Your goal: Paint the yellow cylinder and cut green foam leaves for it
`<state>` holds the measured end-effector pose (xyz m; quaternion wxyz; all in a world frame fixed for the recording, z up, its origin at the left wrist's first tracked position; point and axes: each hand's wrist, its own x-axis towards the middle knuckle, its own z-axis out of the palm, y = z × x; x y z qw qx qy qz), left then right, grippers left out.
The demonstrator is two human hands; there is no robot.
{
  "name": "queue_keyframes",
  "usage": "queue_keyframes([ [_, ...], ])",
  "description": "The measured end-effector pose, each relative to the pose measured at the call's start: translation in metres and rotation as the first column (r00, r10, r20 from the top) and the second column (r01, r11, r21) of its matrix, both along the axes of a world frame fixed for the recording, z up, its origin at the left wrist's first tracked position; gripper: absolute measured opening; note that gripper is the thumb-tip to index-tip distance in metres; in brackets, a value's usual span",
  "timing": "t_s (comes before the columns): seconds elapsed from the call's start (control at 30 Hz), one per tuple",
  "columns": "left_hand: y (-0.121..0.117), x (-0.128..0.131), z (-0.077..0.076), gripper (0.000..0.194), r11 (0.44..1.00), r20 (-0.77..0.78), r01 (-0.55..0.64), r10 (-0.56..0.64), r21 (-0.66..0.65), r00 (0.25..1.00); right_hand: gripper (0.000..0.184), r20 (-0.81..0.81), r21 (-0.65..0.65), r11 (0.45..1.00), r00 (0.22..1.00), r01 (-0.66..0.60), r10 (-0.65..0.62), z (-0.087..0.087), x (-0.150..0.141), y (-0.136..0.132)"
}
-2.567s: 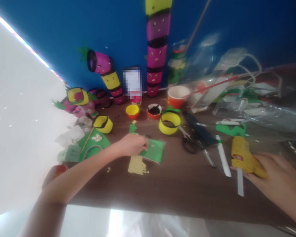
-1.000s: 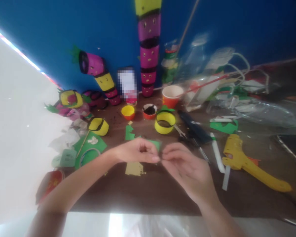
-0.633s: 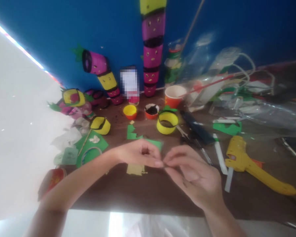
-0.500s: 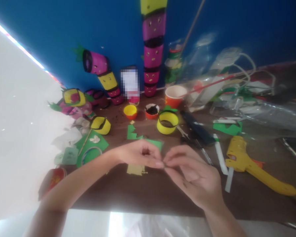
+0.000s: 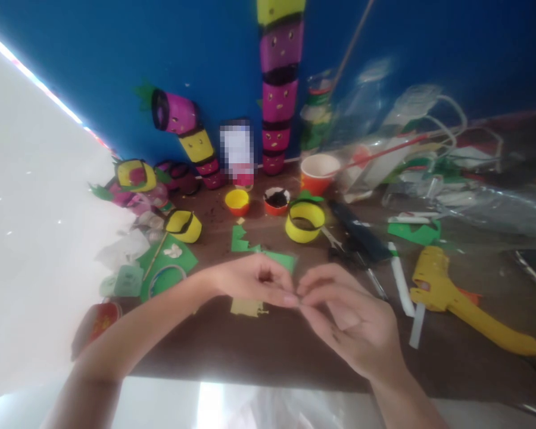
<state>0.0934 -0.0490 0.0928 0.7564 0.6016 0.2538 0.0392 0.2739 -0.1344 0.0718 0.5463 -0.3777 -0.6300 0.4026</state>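
My left hand (image 5: 259, 280) reaches in from the left, its thumb and forefinger pinched together. Fingertip to fingertip, my right hand (image 5: 355, 322) meets it with thumb and fingers also pinched. Whatever lies between the tips is too small and blurred to name. Under and behind my left hand are a cut piece of green foam sheet (image 5: 280, 260) and a yellow scrap (image 5: 246, 307). Just beyond the hands stands a yellow ring (image 5: 304, 229) with a dark band and a green top. Scissors (image 5: 333, 239) lie right behind my right hand.
A yellow glue gun (image 5: 477, 316) lies at the right, beside a white marker (image 5: 401, 280). Small cups, one yellow inside (image 5: 237, 203) and one with black bits (image 5: 276, 201), stand farther back. An orange paper cup (image 5: 319, 174) and stacked purple-and-yellow figures (image 5: 280, 98) stand by the blue wall.
The view has shifted very slightly, so the table things sit a little farther right. Both hands keep the same pinched pose, fingertips together.
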Motion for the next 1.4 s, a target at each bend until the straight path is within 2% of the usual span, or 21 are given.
queue_keyframes([
  [0.33, 0.0, -0.001, -0.002, 0.028, 1.0, -0.004, 0.004, -0.004, -0.021, 1.0, 0.016, 0.046, 0.056, 0.998, 0.999, -0.007, 0.005, -0.002, 0.0, 0.001],
  [0.7, -0.001, 0.001, -0.007, 0.031, 0.999, -0.006, -0.023, 0.023, -0.023, 1.0, 0.017, 0.148, 0.135, 0.989, 0.986, 0.052, -0.072, -0.004, 0.005, -0.004],
  [0.97, -0.003, 0.001, -0.005, 0.038, 0.998, -0.06, -0.064, 0.063, -0.019, 0.996, 0.016, 0.258, 0.227, 0.967, 0.95, 0.12, -0.179, 0.003, 0.011, -0.01],
  [1.2, -0.004, -0.001, -0.008, 0.038, 0.997, -0.063, -0.077, 0.078, 0.012, 0.995, 0.025, 0.37, 0.355, 0.915, 0.869, 0.193, -0.327, -0.007, 0.026, -0.011],
  [1.4, 0.002, -0.007, -0.013, 0.038, 0.989, -0.085, -0.127, 0.133, 0.073, 0.987, 0.031, 0.49, 0.522, 0.84, 0.755, 0.145, -0.435, -0.005, 0.038, -0.011],
])
